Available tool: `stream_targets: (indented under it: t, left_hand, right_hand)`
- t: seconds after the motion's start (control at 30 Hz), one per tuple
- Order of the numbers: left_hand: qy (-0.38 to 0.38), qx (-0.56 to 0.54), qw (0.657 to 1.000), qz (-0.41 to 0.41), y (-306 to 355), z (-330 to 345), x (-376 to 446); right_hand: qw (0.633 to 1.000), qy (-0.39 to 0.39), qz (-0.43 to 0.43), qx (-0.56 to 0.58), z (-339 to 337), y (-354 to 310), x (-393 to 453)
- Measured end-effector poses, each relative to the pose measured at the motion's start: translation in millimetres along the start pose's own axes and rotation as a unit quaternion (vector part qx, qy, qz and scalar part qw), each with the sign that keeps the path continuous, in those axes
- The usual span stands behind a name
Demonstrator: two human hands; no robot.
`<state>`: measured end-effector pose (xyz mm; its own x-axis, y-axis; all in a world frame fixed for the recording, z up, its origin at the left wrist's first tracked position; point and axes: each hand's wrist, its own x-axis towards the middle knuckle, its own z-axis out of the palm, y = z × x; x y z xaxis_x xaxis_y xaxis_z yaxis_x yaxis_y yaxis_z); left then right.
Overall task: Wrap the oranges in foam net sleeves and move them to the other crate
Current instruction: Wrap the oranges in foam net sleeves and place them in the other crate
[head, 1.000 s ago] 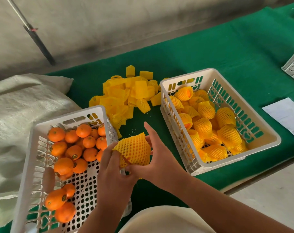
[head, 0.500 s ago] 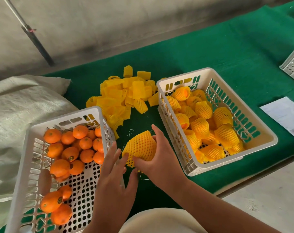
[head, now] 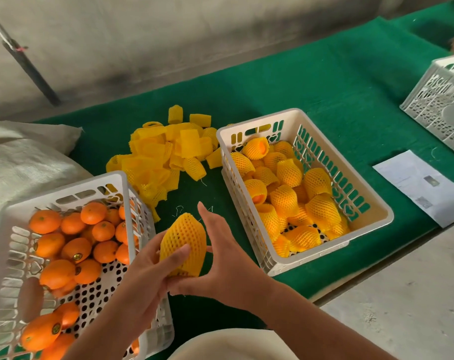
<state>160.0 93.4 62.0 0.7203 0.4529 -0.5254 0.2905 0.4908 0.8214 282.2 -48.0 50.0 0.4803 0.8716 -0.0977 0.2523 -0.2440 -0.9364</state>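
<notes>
Three white crates stand on the green table (head: 337, 81): the left crate (head: 62, 188) holds about twenty bare oranges (head: 93, 213), the middle crate (head: 376, 216) roughly twenty sleeved oranges (head: 289, 172), and a third crate (head: 438, 100) is only partly in view. One sleeved orange (head: 184, 245) sits between two hands. One heap of loose foam sleeves (head: 163, 154), too many to count. One sheet of paper (head: 423, 185).

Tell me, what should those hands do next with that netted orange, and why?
Probably carry the sleeved orange, held between the left hand and right hand, rightward into the crate of wrapped oranges. The net already seems to cover it, and that crate holds the wrapped ones.
</notes>
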Motion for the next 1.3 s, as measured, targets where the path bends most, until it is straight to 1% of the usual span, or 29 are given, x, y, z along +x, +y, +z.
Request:
stream_targets:
  t: [0.1,0.17,0.2,0.27,0.37,0.4,0.43,0.47,0.5,0.57,0.6,0.67,0.7,0.73,0.83,0.87,0.93,1.0,1.07,1.2,1.3]
  left_hand:
    - [0.017,0.058,0.997,0.046,-6,4,4]
    - [0.002,0.106,0.992,0.070,-9,10,3]
    - [-0.009,0.136,0.988,0.078,-11,13,3]
    - [-0.029,0.190,0.977,0.090,-14,19,3]
    - [-0.063,0.213,0.970,0.102,-16,20,5]
    - [-0.065,0.236,0.963,0.114,-15,17,5]
    - [-0.053,0.282,0.949,0.129,-14,12,5]
    - [-0.027,0.346,0.926,0.148,-13,6,4]
    - [0.009,0.414,0.895,0.167,-14,-3,3]
    - [0.078,0.537,0.818,0.189,-21,-23,0]
    - [0.100,0.588,0.778,0.197,-27,-34,0]
    - [0.106,0.670,0.705,0.207,-47,-58,2]
    - [0.107,0.694,0.680,0.211,-57,-68,4]
    - [0.110,0.707,0.666,0.211,-67,-77,4]
    - [0.104,0.711,0.650,0.248,-92,-89,8]
    - [0.103,0.702,0.653,0.265,-98,-90,9]
    - [0.107,0.670,0.677,0.284,-106,-90,11]
    - [0.118,0.640,0.701,0.292,-108,-91,12]
    - [0.121,0.622,0.715,0.294,-108,-92,13]
    - [0.123,0.611,0.726,0.292,-107,-93,13]
    - [0.121,0.601,0.730,0.303,-108,-94,13]
  right_hand:
    - [0.995,0.009,0.065,0.081,-9,12,-1]
    - [0.986,0.014,0.105,0.131,-13,21,-1]
    - [0.983,0.017,0.117,0.139,-15,24,-1]
    - [0.986,0.033,0.121,0.113,-17,30,-1]
    - [0.983,0.061,0.121,0.123,-22,34,0]
    - [0.981,0.068,0.124,0.132,-27,34,0]
    - [0.979,0.078,0.127,0.140,-34,34,0]
    - [0.976,0.092,0.133,0.148,-44,33,0]
    - [0.972,0.112,0.140,0.152,-57,33,1]
    - [0.967,0.164,0.149,0.127,-87,37,2]
    - [0.965,0.190,0.153,0.097,-103,41,3]
    - [0.958,0.226,0.173,0.016,-132,56,4]
    - [0.954,0.229,0.191,-0.034,-145,66,4]
    - [0.948,0.222,0.214,-0.083,-156,77,5]
    - [0.919,0.165,0.299,-0.198,-175,112,8]
    - [0.909,0.145,0.321,-0.221,-176,122,8]
    - [0.899,0.123,0.345,-0.242,-174,138,10]
    - [0.894,0.119,0.353,-0.249,-171,148,13]
    - [0.889,0.114,0.355,-0.265,-169,153,16]
    - [0.885,0.110,0.339,-0.300,-165,157,16]
    - [0.891,0.141,0.321,-0.289,-165,155,11]
